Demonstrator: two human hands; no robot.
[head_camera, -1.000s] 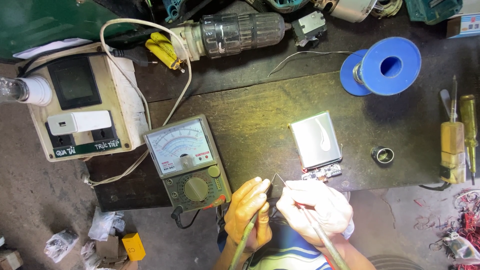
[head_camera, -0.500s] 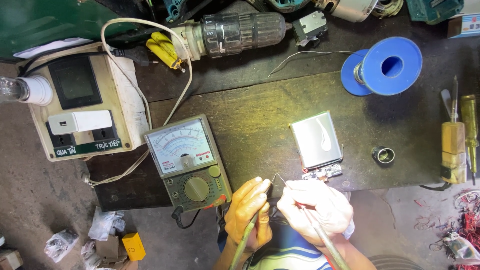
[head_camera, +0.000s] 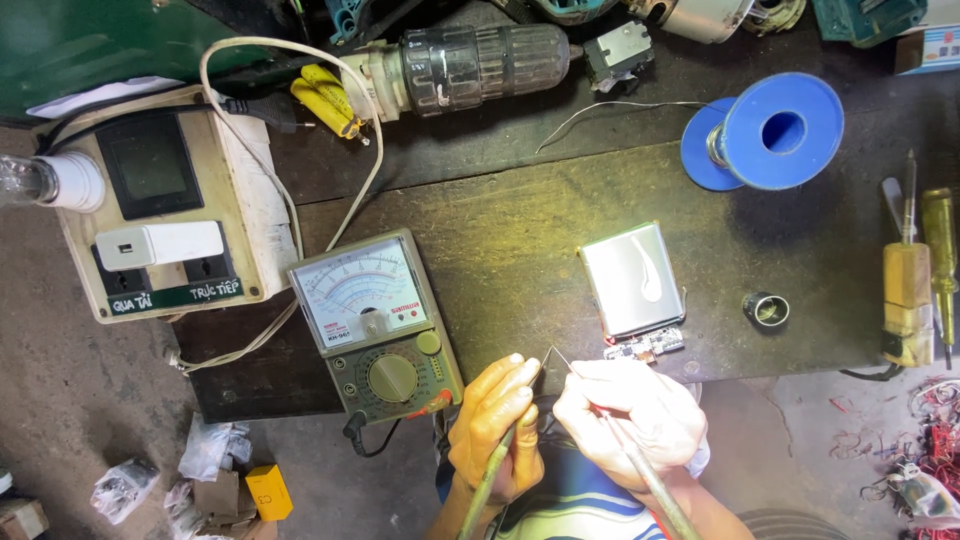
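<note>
- Head view, looking straight down: the lower frame edge cuts off both forearms, and the left hand (head_camera: 495, 425) and right hand (head_camera: 630, 420) hide most of what they work on.
- The left hand is closed around a thin greenish probe handle (head_camera: 488, 490); the right hand is closed around a thin grey-and-red probe (head_camera: 640, 470), both running off the bottom edge.
- Two fine metal tips (head_camera: 552, 355) meet in a point between the hands at the near table edge; whether a small part sits between them cannot be told.
- The surface is a dark, worn wooden bench top (head_camera: 520, 230) over a grey concrete floor (head_camera: 80, 400) strewn with scraps.
- Just left of the hands lies a grey-green analogue multimeter with a round dial (head_camera: 378, 325), nearly touching the left fingers.
- Just beyond the right hand lies a silver rectangular battery pack (head_camera: 633, 278) with a small circuit board (head_camera: 645, 347) at its near end.
- Farther off: a blue solder spool (head_camera: 770, 130), a black drill body (head_camera: 470, 65), a cream socket box (head_camera: 160, 210), a small metal ring (head_camera: 767, 310), and a yellow-handled screwdriver (head_camera: 940, 250).
</note>
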